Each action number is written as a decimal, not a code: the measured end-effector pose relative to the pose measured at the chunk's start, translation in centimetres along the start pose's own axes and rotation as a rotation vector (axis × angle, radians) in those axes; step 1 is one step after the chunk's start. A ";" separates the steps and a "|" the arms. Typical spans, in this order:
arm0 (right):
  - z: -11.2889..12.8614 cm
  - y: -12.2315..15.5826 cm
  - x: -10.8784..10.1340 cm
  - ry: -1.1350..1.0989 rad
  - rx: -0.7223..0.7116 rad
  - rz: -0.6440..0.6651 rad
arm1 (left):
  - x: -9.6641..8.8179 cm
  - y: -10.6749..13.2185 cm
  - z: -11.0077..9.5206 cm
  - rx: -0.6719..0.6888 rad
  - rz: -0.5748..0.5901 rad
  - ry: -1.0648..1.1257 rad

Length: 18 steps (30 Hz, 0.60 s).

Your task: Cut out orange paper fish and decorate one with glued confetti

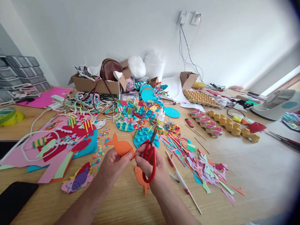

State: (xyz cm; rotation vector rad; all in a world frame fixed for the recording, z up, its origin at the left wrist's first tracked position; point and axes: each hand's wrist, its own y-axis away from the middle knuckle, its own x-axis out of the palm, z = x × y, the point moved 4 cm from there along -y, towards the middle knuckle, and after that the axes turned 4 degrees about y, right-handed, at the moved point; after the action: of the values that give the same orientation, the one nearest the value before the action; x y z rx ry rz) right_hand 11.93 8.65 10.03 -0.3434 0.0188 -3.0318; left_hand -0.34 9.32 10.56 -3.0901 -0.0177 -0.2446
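My left hand point(117, 163) is closed on an orange paper fish point(122, 147), its tail pointing up and left. Red-handled scissors point(150, 156) rest in my right hand point(156, 165), blades pointing up and away from me. The fingertips of that hand come close to the fish's right end; whether they pinch it I cannot tell. Beneath my hands, a second orange paper fish point(140, 178) with a drawn face lies on the table, partly hidden by the right hand. Just beyond is a round blue piece point(138, 139) with egg-carton cups.
Paper scraps point(211, 172) and a long stick point(194, 201) lie to the right. Stacked paper fish point(78, 180), coloured sheets point(30, 143) and a black phone point(17, 200) are on the left. Egg-carton strips point(226, 123) and a cardboard box point(93, 86) stand farther back.
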 end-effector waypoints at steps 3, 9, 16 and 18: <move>0.2 -0.4 0.4 -0.013 -0.008 0.003 | 0.2 -0.1 0.0 0.007 0.039 -0.030; 0.0 -0.4 0.8 -0.001 0.038 0.035 | -0.1 0.0 0.0 0.031 0.007 -0.004; -0.3 1.6 1.1 0.268 0.115 0.274 | -1.1 0.0 -0.5 0.045 -0.083 0.102; -0.6 2.0 1.1 0.306 0.138 0.302 | -1.3 -0.1 -0.3 0.027 -0.075 0.131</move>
State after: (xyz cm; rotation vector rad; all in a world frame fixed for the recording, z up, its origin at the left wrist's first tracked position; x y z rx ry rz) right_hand 10.88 6.56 9.62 0.1252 -0.1074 -2.7353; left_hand -1.67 9.43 10.69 -3.0434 -0.1309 -0.4447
